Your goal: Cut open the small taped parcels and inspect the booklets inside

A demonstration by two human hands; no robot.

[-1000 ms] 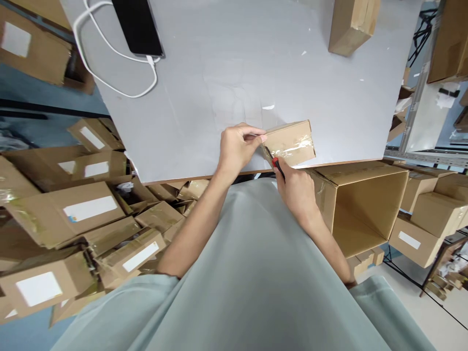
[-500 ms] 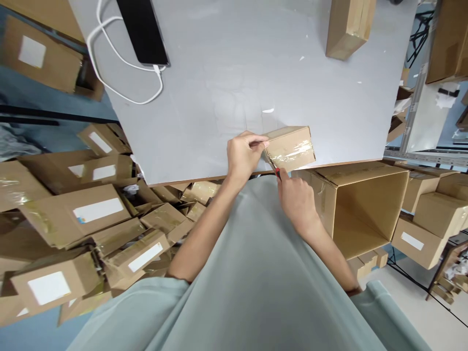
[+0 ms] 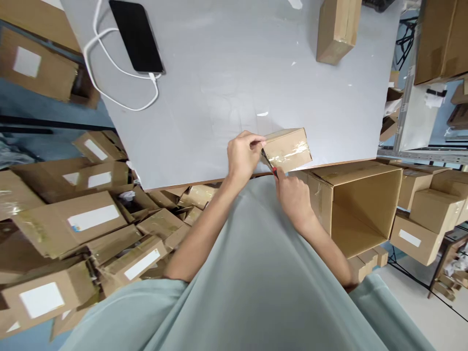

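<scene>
A small cardboard box [image 3: 288, 148] with shiny clear tape on its near face rests at the table's front edge. My left hand [image 3: 244, 153] is closed in a pinch on the box's left end, by its upper corner. In my right hand [image 3: 293, 194] is a utility knife [image 3: 269, 162] with a red part on its handle. The blade points up and left, along the box's left end towards my left fingertips. Whether the tip is inside the cardboard or just against it, I cannot tell.
On the grey table [image 3: 197, 112] lie a black phone [image 3: 138, 36] with a white cable [image 3: 120, 103] and another taped box [image 3: 337, 31]. A large open carton [image 3: 360, 214] stands below the table edge at right. Several boxes are heaped on the left [image 3: 93, 219].
More of the knife blade now shows, reaching up the box's left end near my left fingers. My left hand keeps its pinch. The whole view has shifted slightly.
</scene>
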